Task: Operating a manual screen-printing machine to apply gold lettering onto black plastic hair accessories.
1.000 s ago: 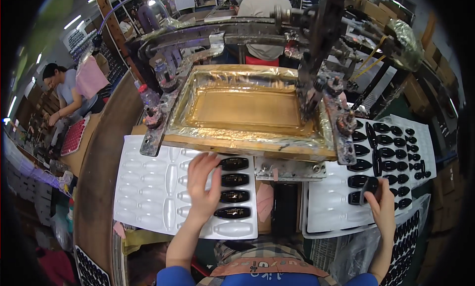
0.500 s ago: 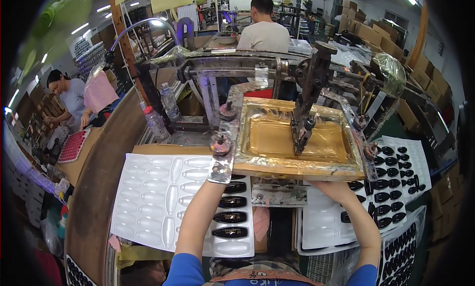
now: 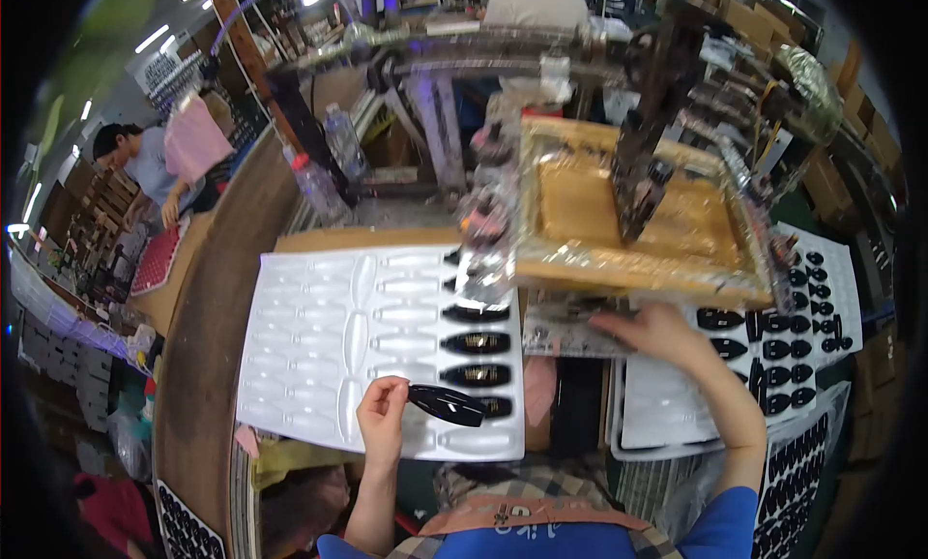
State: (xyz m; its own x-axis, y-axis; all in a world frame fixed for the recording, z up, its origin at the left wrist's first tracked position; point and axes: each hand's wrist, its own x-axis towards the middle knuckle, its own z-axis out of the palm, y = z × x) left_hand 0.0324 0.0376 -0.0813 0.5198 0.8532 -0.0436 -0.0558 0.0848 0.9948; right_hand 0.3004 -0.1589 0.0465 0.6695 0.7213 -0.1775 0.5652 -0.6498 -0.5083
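Note:
My left hand pinches one end of a glossy black, elongated oval plastic piece between thumb and fingers. The piece hangs tilted above the right side of a white moulded tray. Several similar black pieces with gold print lie in that tray's right column. Under the raised screen-printing frame, my right hand reaches leftward at the metal fixture. Its fingers are blurred and partly hidden, so any hold there is unclear. The wooden-edged frame carries an amber mesh.
A second white tray with several black pieces lies to the right, beside more black parts on a white sheet. Clear bottles stand behind the left tray. A co-worker sits at far left, and another person is ahead.
My left hand has come out from the frame's left side with a black piece and moved down over the tray. My right hand has reached further in. The view has shifted downward.

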